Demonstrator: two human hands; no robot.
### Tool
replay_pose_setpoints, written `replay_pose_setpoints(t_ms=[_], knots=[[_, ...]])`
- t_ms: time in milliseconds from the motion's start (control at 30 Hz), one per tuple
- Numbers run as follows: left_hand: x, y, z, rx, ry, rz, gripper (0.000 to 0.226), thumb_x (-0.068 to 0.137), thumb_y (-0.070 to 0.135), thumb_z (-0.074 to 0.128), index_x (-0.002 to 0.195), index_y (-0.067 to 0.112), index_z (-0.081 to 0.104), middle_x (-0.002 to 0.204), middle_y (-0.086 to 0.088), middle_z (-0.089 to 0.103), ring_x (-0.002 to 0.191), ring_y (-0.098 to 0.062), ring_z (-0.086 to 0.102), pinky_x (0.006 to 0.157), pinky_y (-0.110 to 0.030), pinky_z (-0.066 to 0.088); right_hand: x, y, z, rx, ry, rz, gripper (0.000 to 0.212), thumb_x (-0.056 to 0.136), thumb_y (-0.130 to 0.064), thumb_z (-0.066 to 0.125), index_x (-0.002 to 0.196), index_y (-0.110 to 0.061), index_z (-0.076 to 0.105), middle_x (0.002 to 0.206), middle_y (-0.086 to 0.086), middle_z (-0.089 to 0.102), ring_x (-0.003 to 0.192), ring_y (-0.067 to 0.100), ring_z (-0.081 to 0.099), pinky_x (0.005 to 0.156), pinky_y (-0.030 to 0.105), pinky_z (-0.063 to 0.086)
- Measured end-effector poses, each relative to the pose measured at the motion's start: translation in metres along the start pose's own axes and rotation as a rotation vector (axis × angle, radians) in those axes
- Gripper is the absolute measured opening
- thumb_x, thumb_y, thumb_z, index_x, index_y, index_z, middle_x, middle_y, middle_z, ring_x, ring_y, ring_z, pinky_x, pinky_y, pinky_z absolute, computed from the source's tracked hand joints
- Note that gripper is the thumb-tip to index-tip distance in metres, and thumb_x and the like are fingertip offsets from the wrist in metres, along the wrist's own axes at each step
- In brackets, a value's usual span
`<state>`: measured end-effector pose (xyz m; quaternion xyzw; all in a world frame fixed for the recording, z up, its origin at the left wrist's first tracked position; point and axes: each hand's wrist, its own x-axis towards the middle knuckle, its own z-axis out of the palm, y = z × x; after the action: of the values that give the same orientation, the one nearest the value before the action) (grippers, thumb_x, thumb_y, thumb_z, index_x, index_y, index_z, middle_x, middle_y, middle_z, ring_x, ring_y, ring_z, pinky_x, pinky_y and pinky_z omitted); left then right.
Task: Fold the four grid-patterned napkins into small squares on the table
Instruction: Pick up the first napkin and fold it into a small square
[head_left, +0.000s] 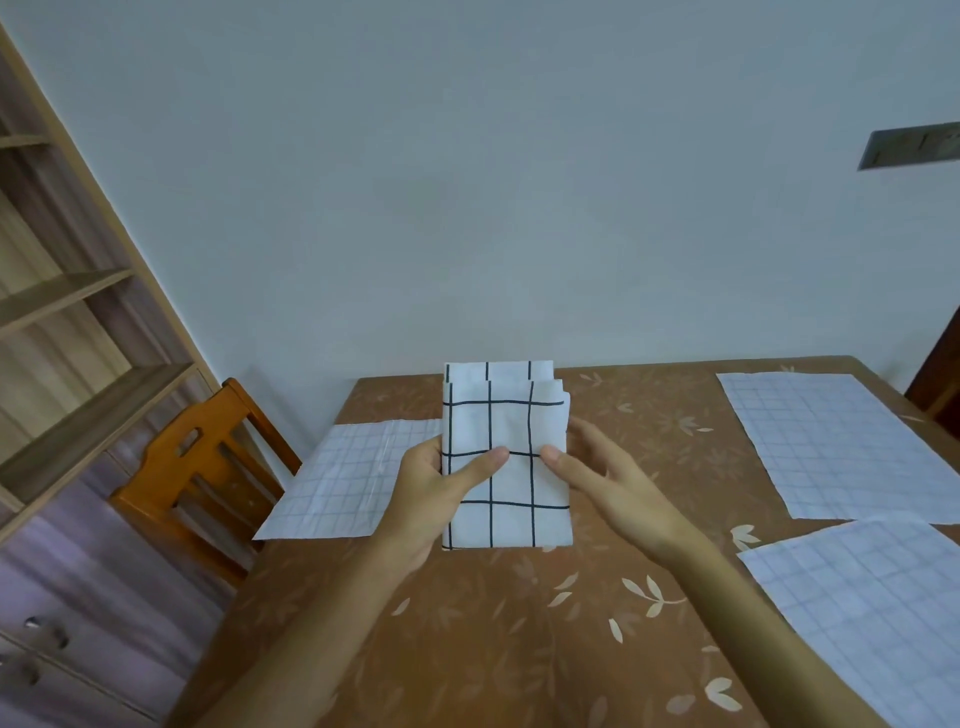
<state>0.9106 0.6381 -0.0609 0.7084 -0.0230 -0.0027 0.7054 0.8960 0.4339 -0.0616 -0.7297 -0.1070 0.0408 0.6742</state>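
Left hand (436, 483) and right hand (613, 478) pinch the folded napkin (509, 415) at 9 and 3 o'clock; its long axis runs 12-to-6.

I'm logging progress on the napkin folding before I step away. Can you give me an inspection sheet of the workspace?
Surface: table under a brown leaf-patterned cover.
Job's things: folded napkin with a bold black grid, held in both hands; left flat napkin, far right flat napkin and near right flat napkin lie unfolded.
Clutter: nothing seen.
Hands: left hand grips the folded napkin's left edge, thumb on front; right hand pinches its right edge.
Cables: nothing seen.
Surroundings: wooden chair at the table's left, shelf unit, plain wall, wall plate.
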Motion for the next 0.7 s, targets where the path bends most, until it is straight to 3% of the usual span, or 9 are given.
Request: replay_pose_setpoints(t_ms=[100,233,333,467,533,700], knots=[[-0.002,0.0,0.007,0.021,-0.01,0.005,0.026,0.083,0.021,0.08,0.108,0.021,0.074,0.103,0.004,0.08,0.095,-0.015,0.077,0.08,-0.035,0.063,0.0,0.003,0.014,0.005,-0.007,-0.044,0.033,0.099,-0.039,0.054,0.131,-0.032,0.056,0.121,-0.016,0.07,0.109,0.002,0.067,0.089,0.023,0.056],[-0.004,0.0,0.011,0.087,-0.027,0.034,0.02,0.087,0.026,0.077,0.106,0.027,0.072,0.099,0.011,0.08,0.093,-0.01,0.076,0.076,-0.027,0.062,0.004,0.001,0.021,-0.005,0.049,-0.094,0.028,0.104,-0.034,0.048,0.129,-0.03,0.058,0.118,-0.012,0.072,0.104,0.003,0.069,0.079,0.017,0.056],[-0.004,0.005,0.004,0.149,-0.113,0.029,0.012,0.093,0.023,0.07,0.104,0.029,0.072,0.097,0.015,0.079,0.093,-0.008,0.076,0.072,-0.022,0.06,0.006,0.003,0.016,-0.038,0.094,-0.125,0.025,0.103,-0.031,0.05,0.125,-0.027,0.06,0.113,-0.011,0.074,0.1,0.006,0.072,0.08,0.022,0.058],[-0.003,0.011,-0.01,0.228,-0.221,0.003,0.021,0.097,0.02,0.064,0.118,0.023,0.069,0.104,0.003,0.08,0.095,-0.018,0.077,0.072,-0.035,0.065,0.007,0.001,0.006,-0.023,0.144,-0.13,0.02,0.101,-0.027,0.055,0.117,-0.023,0.064,0.108,-0.008,0.075,0.096,0.01,0.073,0.078,0.027,0.059],[-0.004,0.011,-0.014,0.208,-0.203,0.01,0.02,0.098,0.019,0.063,0.117,0.022,0.07,0.103,0.001,0.08,0.094,-0.019,0.078,0.072,-0.038,0.065,0.006,0.0,0.001,0.006,0.107,-0.103,0.02,0.1,-0.025,0.057,0.117,-0.021,0.065,0.108,-0.007,0.076,0.096,0.012,0.074,0.079,0.028,0.06],[-0.005,0.01,-0.015,0.148,-0.166,0.004,0.019,0.099,0.018,0.061,0.115,0.023,0.07,0.105,0.002,0.08,0.097,-0.017,0.077,0.074,-0.026,0.062,0.004,-0.001,-0.01,0.031,-0.068,0.005,0.024,0.099,-0.014,0.059,0.12,-0.015,0.068,0.111,0.0,0.077,0.102,0.022,0.073,0.087,0.035,0.06]])
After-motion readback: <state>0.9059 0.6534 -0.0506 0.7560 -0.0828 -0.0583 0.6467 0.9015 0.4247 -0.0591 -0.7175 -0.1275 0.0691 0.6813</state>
